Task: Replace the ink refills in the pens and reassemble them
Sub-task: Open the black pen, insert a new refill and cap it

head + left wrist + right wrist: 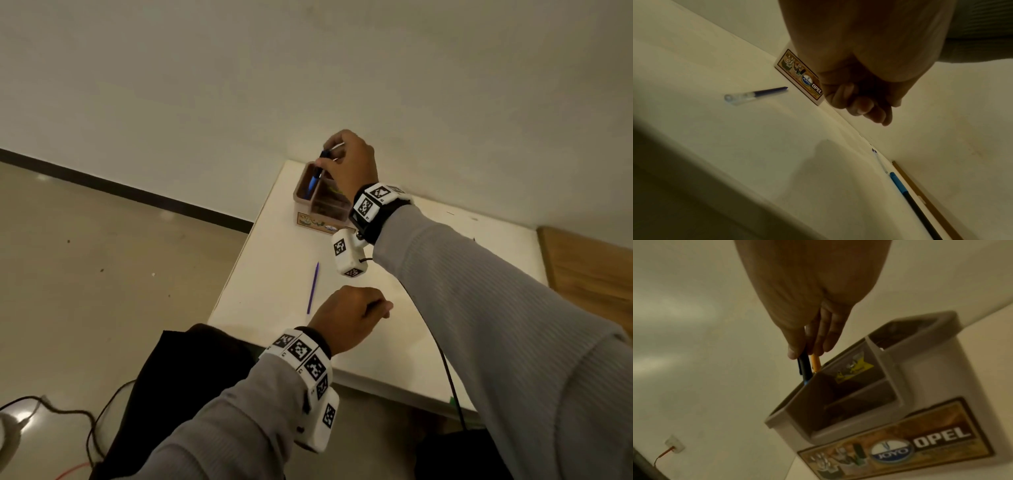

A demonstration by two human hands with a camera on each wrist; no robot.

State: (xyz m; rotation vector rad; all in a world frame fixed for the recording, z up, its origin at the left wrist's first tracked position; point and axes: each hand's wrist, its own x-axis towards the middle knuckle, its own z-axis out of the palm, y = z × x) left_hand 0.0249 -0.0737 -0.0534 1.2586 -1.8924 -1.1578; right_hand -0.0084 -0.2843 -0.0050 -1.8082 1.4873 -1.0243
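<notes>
My right hand (325, 164) reaches over the left compartment of a beige pen holder (303, 200) at the table's far left corner. It pinches a black and blue pen (315, 176) that stands partly inside that compartment. In the right wrist view the right hand (807, 352) grips this pen (804, 368) together with a yellow pen (816, 364) above the holder (888, 363). A purple refill (313, 287) lies on the white table (267, 274) between my hands. My left hand (376, 308) hovers near the front edge with fingers (859, 104) curled and nothing visible in them.
In the left wrist view the refill (756, 95) lies left of the holder's label (799, 74). A blue and black pen (906, 193) and a thin clear tube (880, 162) lie along the table's far edge by the wall. A black cable (445, 363) crosses the table's right part.
</notes>
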